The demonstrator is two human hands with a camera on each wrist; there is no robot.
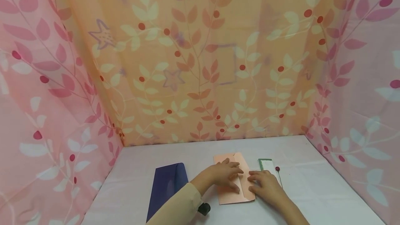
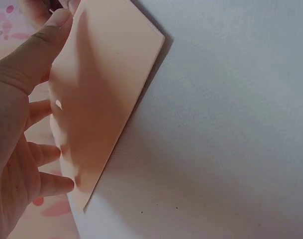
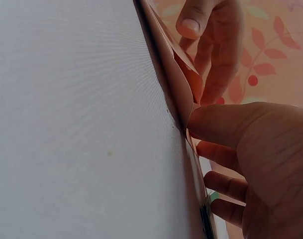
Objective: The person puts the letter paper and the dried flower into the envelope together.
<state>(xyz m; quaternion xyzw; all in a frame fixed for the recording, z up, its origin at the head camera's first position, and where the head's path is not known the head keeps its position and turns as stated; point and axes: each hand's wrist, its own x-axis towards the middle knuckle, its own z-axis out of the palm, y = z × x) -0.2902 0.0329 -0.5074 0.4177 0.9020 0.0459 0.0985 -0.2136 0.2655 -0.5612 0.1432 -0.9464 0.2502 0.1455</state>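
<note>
A peach-coloured envelope [image 1: 228,196] lies on the white table, its long flap [image 1: 247,194] along the right side. Over its middle spreads my left hand [image 1: 223,175], fingers apart; the left wrist view has those fingertips right at the envelope's surface. From the right, my right hand [image 1: 268,186] reaches with fairly straight fingers to the flap's edge. Its thumb [image 3: 218,122] touches the near end of that edge in the right wrist view, where the envelope's side gapes a little and a darker orange inner face shows.
A dark purple envelope [image 1: 162,183] lies at the left, partly behind the left sleeve [image 1: 179,206]. Beyond the right hand is a white card [image 1: 268,164] with a green border, partly hidden. Beside it lies a small dark red flower [image 1: 277,168] on a thin stem. Patterned cloth walls enclose the table.
</note>
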